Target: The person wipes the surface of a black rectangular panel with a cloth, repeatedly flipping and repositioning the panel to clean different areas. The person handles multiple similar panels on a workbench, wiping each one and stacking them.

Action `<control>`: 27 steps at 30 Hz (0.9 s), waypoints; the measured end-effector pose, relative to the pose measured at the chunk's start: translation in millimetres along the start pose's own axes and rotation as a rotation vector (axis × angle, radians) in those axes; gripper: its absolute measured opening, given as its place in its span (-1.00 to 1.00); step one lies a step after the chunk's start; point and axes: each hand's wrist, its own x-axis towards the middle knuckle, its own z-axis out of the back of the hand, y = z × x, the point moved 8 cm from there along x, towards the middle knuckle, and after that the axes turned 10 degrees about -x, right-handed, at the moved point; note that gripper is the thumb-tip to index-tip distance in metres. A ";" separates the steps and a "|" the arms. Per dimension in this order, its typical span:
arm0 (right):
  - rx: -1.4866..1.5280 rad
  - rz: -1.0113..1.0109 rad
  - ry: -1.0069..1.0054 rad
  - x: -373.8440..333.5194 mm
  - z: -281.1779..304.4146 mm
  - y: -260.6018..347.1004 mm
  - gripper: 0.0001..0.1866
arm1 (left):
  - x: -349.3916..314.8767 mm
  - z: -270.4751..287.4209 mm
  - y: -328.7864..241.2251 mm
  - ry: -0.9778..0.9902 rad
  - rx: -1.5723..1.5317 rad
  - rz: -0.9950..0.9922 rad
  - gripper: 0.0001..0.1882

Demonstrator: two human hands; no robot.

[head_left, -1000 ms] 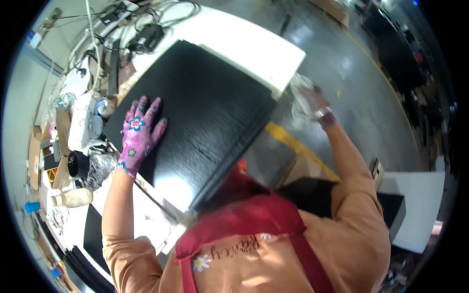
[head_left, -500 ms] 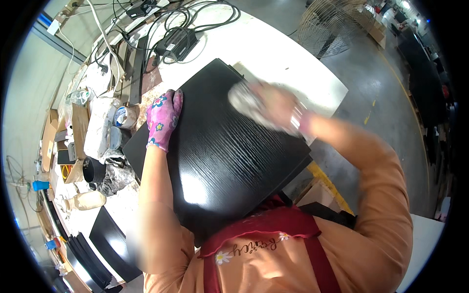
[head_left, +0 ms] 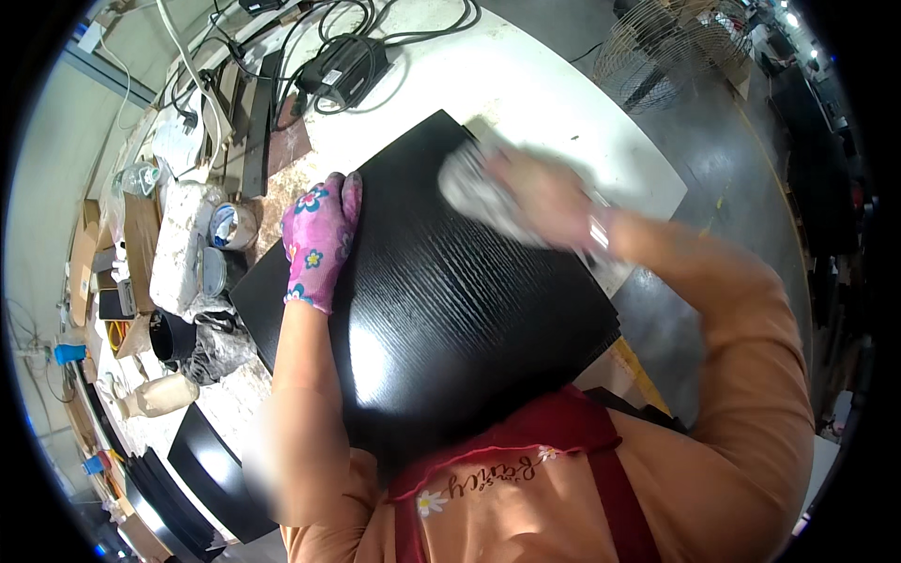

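A black panel with a glossy, wood-grained face lies in front of me, on top of further black panels whose edges show beneath it. In a pink flowered glove, my left hand lies flat along the panel's left side, fingers outstretched and holding nothing. My right hand is bare and smeared by motion at the panel's far right part. Under its fingers is a crumpled whitish cloth, pressed against the panel. Fine streaks run across the surface below the cloth.
A black power adapter with coiled cables sits on the white table. Left of the panels are a tape roll, a beige bottle and several thin black pieces. A wire-caged fan stands beyond the table.
My right hand stays at the panel's far right part with the cloth, blurred in both frames. My left hand keeps its place on the panel. The whole view has shifted slightly.
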 end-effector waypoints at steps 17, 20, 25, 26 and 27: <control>-0.079 -0.218 -0.031 127.8 -23.8 -4.6 -0.67 | 3.4 13.0 -18.2 -0.191 -0.059 -0.051 -0.55; -0.104 -0.060 -0.052 126.4 -43.1 48.9 -0.66 | 0.9 14.7 -5.0 -0.129 -0.084 0.040 -0.70; 0.010 0.042 0.109 103.0 -46.1 88.2 -0.53 | -18.2 56.8 -13.0 -0.268 -0.397 0.077 -0.49; 0.046 0.020 0.130 112.0 -32.2 67.6 -0.52 | -25.6 67.4 -10.5 -0.330 -0.459 0.074 -0.49; -0.028 -0.043 0.142 120.1 -18.6 40.7 -0.53 | -40.3 70.5 -36.8 -0.184 -0.413 -0.056 -0.47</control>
